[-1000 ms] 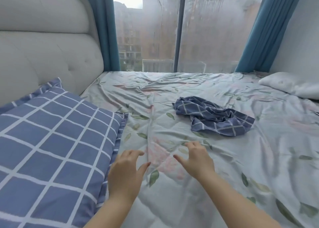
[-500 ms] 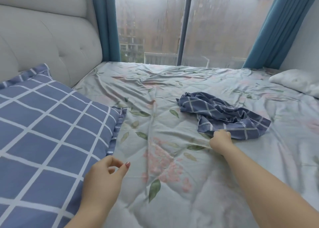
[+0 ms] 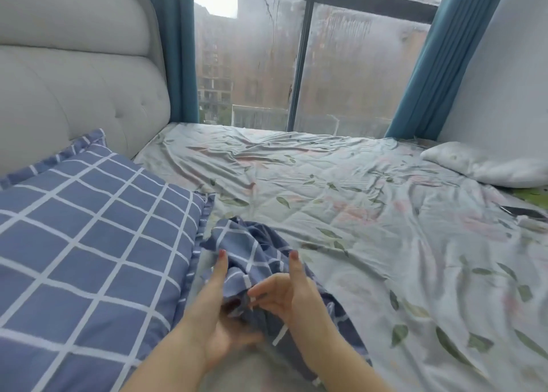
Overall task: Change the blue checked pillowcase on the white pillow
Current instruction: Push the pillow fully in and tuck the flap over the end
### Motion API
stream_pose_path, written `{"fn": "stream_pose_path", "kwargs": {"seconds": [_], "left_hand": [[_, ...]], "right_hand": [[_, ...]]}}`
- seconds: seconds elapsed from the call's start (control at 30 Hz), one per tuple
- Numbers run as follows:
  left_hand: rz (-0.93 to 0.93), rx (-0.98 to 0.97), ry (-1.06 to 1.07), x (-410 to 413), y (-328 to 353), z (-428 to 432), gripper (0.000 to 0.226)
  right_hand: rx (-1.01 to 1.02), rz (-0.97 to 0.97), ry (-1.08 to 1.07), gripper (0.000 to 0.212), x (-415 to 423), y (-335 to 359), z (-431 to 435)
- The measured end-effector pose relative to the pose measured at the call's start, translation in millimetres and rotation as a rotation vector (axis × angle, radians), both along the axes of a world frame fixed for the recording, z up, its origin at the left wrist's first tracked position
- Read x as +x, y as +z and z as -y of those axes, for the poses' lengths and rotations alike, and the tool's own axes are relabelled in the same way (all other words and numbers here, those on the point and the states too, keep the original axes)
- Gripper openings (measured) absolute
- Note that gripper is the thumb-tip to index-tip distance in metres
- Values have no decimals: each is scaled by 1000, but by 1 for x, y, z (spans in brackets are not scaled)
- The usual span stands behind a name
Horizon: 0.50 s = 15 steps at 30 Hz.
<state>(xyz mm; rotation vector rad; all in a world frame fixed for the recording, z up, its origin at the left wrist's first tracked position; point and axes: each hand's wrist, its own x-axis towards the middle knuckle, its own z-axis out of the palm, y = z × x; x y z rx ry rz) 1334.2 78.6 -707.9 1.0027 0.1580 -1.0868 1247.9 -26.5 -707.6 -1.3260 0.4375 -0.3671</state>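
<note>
The loose pillowcase (image 3: 261, 252), blue with white checks, lies crumpled at the near edge of the bed, touching the frilled edge of the checked pillow (image 3: 89, 243) on its left. Both hands are on its near end. The left hand (image 3: 216, 323) lies palm up with its fingers curled into the fabric and the thumb stretched along it, though that part is blurred. The right hand (image 3: 290, 296) pinches the cloth's edge with bent fingers, thumb raised. The white pillow (image 3: 489, 166) sits bare at the far right, well apart from the hands. A leafy floral quilt (image 3: 370, 228) covers the bed, with 1 phone (image 3: 523, 213) lying at the right. A padded headboard (image 3: 74, 89) stands on the left, and teal curtains (image 3: 439, 65) frame the wet window (image 3: 341, 65).
</note>
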Motion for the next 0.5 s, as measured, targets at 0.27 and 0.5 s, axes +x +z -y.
{"fn": "stream_pose_path", "kwargs": {"seconds": [0.27, 0.5], "left_hand": [[232, 56, 80, -28, -8, -20, 82], [695, 173, 205, -17, -12, -27, 27]], "right_hand": [[66, -32, -63, 80, -45, 0, -21], [-162, -373, -320, 105, -31, -18, 34]]}}
